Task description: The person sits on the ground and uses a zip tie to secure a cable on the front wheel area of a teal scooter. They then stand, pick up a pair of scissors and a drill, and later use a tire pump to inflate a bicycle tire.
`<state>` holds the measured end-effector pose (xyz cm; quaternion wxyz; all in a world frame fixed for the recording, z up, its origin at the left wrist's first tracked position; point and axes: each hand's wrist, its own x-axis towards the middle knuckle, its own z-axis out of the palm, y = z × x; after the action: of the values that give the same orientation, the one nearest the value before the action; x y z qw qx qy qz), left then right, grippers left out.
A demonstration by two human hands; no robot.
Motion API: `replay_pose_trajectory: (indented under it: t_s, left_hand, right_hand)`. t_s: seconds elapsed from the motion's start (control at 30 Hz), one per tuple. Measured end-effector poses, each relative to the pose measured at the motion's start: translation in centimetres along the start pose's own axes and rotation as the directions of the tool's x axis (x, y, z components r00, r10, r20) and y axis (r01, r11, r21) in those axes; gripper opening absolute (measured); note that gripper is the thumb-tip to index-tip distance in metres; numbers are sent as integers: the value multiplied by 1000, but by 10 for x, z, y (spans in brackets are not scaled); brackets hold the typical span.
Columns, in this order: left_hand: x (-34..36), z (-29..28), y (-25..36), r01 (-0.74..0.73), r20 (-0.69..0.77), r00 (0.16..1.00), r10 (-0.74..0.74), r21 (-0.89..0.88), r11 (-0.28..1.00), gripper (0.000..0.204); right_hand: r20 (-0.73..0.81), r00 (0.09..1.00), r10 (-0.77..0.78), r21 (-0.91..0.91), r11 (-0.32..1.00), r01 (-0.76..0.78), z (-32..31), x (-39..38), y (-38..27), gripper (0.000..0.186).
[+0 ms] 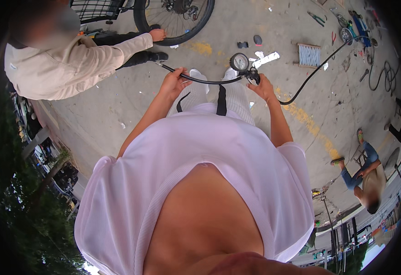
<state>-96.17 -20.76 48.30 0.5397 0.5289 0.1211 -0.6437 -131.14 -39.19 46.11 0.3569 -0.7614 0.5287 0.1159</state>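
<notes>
My left hand (177,80) grips a black hose (212,81) a little behind its metal end fitting, which points toward a crouching person in a cream jacket (58,68). My right hand (262,87) is closed round the black handle of an inflator gun (253,75), which carries a round pressure gauge (240,62). The short hose sags between my two hands. A longer black hose (319,68) runs from near my right hand toward parts on the ground at the upper right.
A bicycle wheel with a thick tyre (173,20) stands beside the crouching person's hand. Pliers (316,18), a wooden crate-like reel (309,55), loops of hose (383,78) and small scraps lie on the concrete. A seated person (370,176) is at the lower right.
</notes>
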Motion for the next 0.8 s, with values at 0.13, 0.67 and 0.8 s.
replay_pose_trajectory:
  t_s: [0.13, 0.67, 0.8]
  left_hand:
    - [6, 1, 0, -16, 1, 1000, 16, 22, 1000, 22]
    - [4, 4, -16, -8, 18, 1000, 7, 100, 995, 21]
    - [-2, 3, -17, 21, 28, 999, -24, 94, 995, 21]
  right_hand:
    - [4, 1000, 23, 16, 1000, -24, 1, -4, 12, 70]
    - [78, 994, 78, -17, 997, -77, 0, -12, 34, 74]
    - [83, 992, 91, -18, 996, -89, 9, -6, 44, 76]
